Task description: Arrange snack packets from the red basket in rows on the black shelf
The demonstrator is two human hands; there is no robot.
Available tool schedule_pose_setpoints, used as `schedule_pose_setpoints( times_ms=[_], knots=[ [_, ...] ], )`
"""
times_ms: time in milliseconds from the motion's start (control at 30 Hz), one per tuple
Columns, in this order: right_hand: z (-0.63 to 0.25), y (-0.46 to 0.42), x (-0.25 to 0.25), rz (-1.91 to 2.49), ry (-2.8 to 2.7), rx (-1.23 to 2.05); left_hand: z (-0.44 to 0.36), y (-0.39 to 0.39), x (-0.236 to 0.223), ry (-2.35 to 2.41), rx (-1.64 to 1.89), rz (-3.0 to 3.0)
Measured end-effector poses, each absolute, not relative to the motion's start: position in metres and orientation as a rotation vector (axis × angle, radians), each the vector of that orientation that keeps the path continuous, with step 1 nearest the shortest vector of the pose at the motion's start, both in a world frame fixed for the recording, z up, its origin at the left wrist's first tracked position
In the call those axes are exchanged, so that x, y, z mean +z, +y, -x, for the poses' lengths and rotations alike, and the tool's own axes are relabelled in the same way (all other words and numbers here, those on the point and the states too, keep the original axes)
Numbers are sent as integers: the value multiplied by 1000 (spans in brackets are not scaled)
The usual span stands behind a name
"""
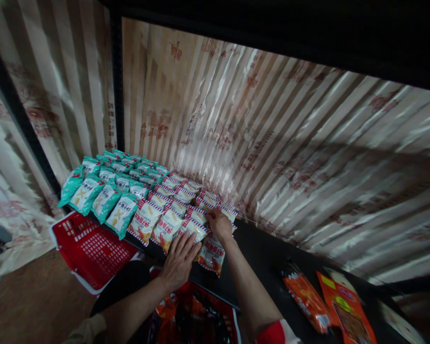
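Rows of white snack bags [145, 220] with red lettering and striped top edges stand on a black shelf. My left hand [181, 258] lies with its fingers stretched out against the front of one white bag [195, 230]. Beside it, my right hand [220, 224] has its fingers curled in at the top of a snack bag near the right end of the rows. Its fingertips are partly hidden among the bags. Below that hand, another white bag [212, 253] leans at the shelf's front. Teal snack bags [122, 212] fill the rows to the left.
A red basket [96, 248] sits below the shelf at left. Another red basket [234, 317] with orange and dark packets is beneath my arms. Orange packets [306, 296] lie on the shelf [261, 258] at right. Black posts [117, 86] and striped sheeting [236, 124] stand behind.
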State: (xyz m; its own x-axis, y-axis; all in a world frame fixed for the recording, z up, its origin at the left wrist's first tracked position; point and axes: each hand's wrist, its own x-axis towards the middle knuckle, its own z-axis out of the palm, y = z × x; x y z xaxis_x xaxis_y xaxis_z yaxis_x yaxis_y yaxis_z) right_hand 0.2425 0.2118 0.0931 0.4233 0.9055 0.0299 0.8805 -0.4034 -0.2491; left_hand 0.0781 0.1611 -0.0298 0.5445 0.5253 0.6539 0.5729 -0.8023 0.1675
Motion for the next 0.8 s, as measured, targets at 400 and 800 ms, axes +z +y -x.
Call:
schedule_pose_setpoints(
  times_ms=[400,800],
  knots=[
    [-257,218,91,2281,-1628,-74,-79,163,-27,-967,-1114,2710],
    [-279,251,84,2378,-1738,-101,-80,165,-20,-924,-1196,2727]
  ],
)
